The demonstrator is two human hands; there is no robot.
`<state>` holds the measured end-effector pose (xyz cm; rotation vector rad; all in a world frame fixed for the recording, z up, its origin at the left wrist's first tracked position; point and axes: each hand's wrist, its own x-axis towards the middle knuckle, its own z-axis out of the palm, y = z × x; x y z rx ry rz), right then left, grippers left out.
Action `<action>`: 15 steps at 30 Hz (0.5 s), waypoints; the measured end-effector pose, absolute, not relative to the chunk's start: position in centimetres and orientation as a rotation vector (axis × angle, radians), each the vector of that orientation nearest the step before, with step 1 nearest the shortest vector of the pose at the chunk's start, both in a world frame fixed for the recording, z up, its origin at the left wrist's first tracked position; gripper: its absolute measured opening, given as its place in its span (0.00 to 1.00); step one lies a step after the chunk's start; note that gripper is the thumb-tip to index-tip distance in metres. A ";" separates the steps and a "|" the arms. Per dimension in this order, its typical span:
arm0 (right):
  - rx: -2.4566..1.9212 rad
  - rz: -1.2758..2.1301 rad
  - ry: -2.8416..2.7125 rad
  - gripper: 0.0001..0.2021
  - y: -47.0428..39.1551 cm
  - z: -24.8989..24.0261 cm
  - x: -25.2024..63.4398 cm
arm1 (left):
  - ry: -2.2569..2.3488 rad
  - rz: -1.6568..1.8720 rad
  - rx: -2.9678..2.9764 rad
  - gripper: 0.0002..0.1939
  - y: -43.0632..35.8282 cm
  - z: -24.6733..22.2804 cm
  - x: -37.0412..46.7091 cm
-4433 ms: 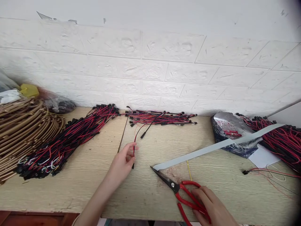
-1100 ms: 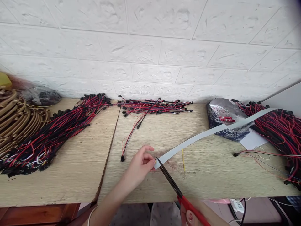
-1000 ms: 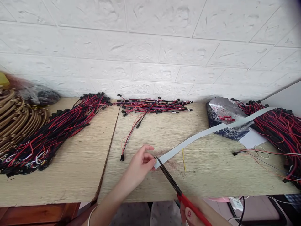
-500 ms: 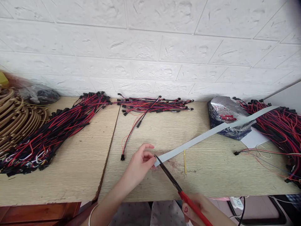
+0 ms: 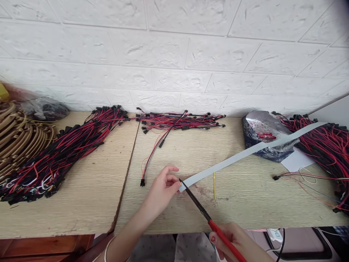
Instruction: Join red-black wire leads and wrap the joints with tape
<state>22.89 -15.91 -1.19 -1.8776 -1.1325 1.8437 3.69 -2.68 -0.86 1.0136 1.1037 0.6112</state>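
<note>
My left hand [image 5: 166, 183] pinches the near end of a long pale grey strip [image 5: 226, 162] between thumb and fingers. The strip runs diagonally up to the right, across a patterned pouch and onto a wire heap. My right hand [image 5: 229, 240] grips red-handled scissors [image 5: 200, 207] at the front edge of the table. Their dark blades lie across the strip's end, just beside my left thumb. A short yellow strip [image 5: 214, 185] rests on the table under the grey one. Left of my hand lies a cable with a black connector [image 5: 142, 182].
Bundled red and black wires [image 5: 68, 153] lie at the left beside stacked tan hoops [image 5: 21, 138]. More cables [image 5: 180, 122] lie along the white wall. At the right stand the blue patterned pouch [image 5: 248, 134] holding red items and a wire heap [image 5: 327, 153]. A seam [image 5: 128, 167] divides the tabletop.
Both hands, the strip and the scissors hold almost the same place. The view has shifted very slightly.
</note>
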 end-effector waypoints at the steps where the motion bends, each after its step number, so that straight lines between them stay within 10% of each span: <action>1: -1.867 1.854 -1.168 0.25 -15.8 -1.5 23.0 | 1.103 0.611 1.007 0.16 -2.7 -0.9 3.7; 15: -2.300 0.640 -2.051 0.10 -15.6 -1.7 24.4 | 1.156 0.755 0.985 0.17 -1.7 1.1 1.3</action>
